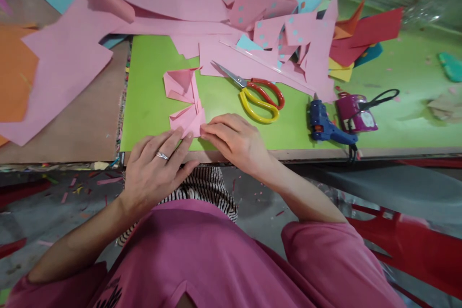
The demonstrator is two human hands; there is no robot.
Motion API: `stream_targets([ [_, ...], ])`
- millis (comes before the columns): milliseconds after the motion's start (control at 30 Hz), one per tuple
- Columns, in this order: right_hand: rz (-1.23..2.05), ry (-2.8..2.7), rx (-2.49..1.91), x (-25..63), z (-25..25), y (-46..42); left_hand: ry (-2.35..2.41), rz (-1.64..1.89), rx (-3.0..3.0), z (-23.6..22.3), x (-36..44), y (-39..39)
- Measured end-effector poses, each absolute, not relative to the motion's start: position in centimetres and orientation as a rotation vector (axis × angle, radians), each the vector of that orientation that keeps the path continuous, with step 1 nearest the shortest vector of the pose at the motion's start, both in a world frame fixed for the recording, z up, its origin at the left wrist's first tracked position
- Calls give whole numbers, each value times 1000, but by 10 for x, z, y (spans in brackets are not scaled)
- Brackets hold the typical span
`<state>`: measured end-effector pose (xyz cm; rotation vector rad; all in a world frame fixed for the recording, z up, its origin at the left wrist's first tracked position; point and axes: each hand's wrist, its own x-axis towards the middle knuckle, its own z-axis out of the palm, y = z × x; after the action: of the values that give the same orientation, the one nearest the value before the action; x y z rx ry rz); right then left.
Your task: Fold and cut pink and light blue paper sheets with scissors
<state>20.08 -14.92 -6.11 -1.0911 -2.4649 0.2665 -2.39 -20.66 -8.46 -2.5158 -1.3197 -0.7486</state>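
A folded pink paper piece [184, 103] lies on a lime green sheet [151, 91] near the table's front edge. My left hand [153, 168], with a ring on one finger, lies flat with its fingers stretched out, their tips pressing the near end of the pink piece. My right hand [234, 139] has its fingers together and pinches the same near corner of the folded paper from the right. Both hands touch the paper at the green sheet's front edge.
Red and yellow scissors [258, 96] lie just beyond my right hand. A blue glue gun [325, 125] and a purple roll with a black cord [355, 113] sit to the right. Loose pink, dotted, red and orange paper sheets [180, 5] cover the back. A red chair [415, 245] stands at lower right.
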Motion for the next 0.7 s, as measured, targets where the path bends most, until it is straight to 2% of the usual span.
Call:
stream_targets([
  [700,195,-2561,-995,207,-62,-146,-1370,-816,-2586,-85,-26,-206],
])
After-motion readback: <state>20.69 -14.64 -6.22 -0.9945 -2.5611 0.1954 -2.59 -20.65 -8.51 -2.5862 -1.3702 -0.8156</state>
